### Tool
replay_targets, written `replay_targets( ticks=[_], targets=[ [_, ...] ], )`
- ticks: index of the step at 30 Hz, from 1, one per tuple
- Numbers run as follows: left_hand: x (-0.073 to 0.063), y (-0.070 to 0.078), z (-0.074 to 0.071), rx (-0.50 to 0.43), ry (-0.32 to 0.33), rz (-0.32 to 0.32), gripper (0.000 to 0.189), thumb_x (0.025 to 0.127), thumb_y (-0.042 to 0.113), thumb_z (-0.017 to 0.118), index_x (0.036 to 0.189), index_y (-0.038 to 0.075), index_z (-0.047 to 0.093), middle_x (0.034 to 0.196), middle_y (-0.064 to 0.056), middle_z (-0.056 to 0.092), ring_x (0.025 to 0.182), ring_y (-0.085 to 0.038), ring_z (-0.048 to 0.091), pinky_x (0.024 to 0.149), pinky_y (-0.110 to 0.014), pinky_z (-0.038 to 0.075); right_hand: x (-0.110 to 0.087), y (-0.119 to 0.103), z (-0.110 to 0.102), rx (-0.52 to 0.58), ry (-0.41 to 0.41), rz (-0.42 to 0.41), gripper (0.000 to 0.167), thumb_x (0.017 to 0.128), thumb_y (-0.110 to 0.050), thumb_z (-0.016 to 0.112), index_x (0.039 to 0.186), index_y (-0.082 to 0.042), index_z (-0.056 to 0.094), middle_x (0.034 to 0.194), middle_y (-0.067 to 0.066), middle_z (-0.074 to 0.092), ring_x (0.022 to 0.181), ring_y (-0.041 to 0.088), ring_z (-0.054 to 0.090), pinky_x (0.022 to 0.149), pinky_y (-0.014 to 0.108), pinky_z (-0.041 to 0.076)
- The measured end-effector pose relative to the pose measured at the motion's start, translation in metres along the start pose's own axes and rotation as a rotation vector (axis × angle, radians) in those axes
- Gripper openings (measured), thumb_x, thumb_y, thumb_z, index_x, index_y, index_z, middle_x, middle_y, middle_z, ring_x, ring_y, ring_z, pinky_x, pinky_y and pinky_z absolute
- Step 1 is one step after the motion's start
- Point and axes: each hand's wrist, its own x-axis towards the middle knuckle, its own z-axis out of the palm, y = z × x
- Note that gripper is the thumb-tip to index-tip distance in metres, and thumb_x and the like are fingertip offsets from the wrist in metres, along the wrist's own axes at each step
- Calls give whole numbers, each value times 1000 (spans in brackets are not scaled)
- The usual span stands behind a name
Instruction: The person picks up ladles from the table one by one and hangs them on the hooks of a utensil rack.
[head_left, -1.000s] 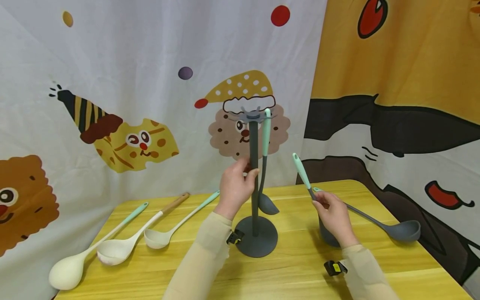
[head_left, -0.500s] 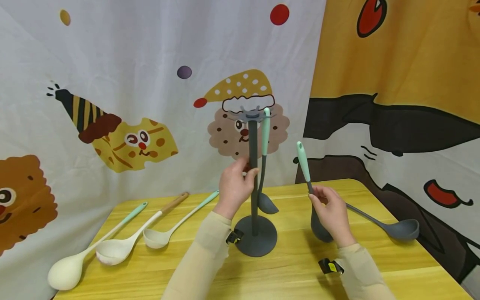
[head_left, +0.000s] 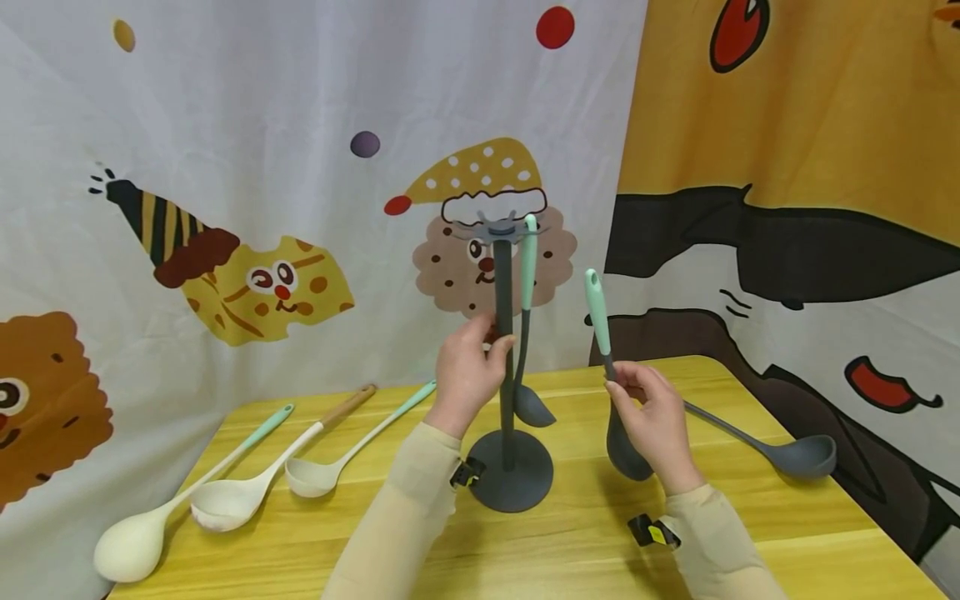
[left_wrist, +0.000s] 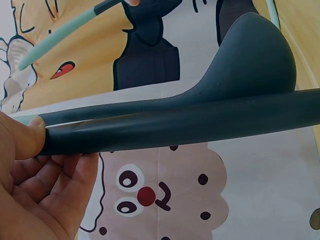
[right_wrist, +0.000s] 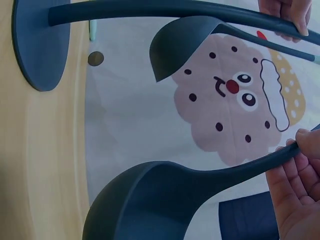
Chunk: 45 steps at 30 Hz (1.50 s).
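My left hand (head_left: pixel 471 367) grips the dark grey post of a utensil stand (head_left: pixel 512 492), thumb on one side and fingers behind. From the stand's hooked top hangs a grey ladle (head_left: pixel 528 275) with a mint handle, its bowl low beside the post. In my right hand (head_left: pixel 654 421) a second grey ladle (head_left: pixel 597 312) with a mint handle is pinched by its neck, handle end up and bowl down. The right wrist view shows thumb and fingers on the neck of this ladle (right_wrist: pixel 225 177), its bowl near the camera. It stands apart from the stand, to its right.
Another grey ladle (head_left: pixel 802 457) lies on the wooden table (head_left: pixel 585 558) at the right. On the left lie a cream spoon (head_left: pixel 135 542) with a mint handle, a white ladle (head_left: pixel 232 504) with a wooden handle and a small white ladle (head_left: pixel 315 477). A cartoon-print curtain (head_left: pixel 300 83) hangs behind.
My right hand has moved left towards the stand and raised its ladle, which now tilts less. My left hand stays on the post, and the hanging ladle has not moved.
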Motion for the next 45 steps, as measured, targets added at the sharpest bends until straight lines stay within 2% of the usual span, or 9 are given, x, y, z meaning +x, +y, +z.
replay_targets(
  ticks=[10,19,25,28,32,35,45],
  targets=[
    [0,0,1,-9,1,-14,11,93,9,69,103,6,64,86,-8,67,79,-22,67,67,-33,58,5,-11,3,21,-3,-32,18,88,7,70,105,2,69,95,9,65,83,5,56,78,7,47],
    [0,0,1,-9,-2,-16,11,94,10,69,102,7,64,86,-8,68,79,-22,67,67,-33,58,13,-40,3,39,16,-70,18,85,15,68,102,10,66,94,18,62,82,7,56,77,7,46],
    [0,0,1,-14,-2,-20,11,94,10,69,103,7,64,87,-7,68,79,-21,67,66,-33,57,19,-32,6,68,21,-87,19,86,8,71,104,3,70,97,11,64,84,4,56,78,8,47],
    [0,0,1,-10,-3,-22,11,94,10,69,103,7,64,87,-7,68,78,-21,67,66,-33,57,22,-46,5,90,27,-113,19,85,13,69,103,7,68,96,16,63,84,4,56,78,8,48],
    [0,0,1,-4,-1,-22,11,94,10,69,103,6,63,87,-8,68,79,-22,67,66,-33,58,25,-51,8,112,27,-132,21,84,15,70,104,8,68,98,18,63,85,4,57,78,9,48],
    [0,-1,1,-6,2,-18,11,94,10,69,103,6,64,87,-8,68,79,-22,67,66,-33,58,27,-43,13,127,26,-127,22,85,9,72,106,3,70,99,12,65,86,4,58,78,10,49],
    [0,-1,1,-14,14,-3,10,93,10,69,101,6,63,86,-8,68,78,-22,68,65,-33,57,30,-52,20,154,3,-123,19,86,8,71,105,5,69,98,11,64,84,7,59,77,12,50]
  ],
)
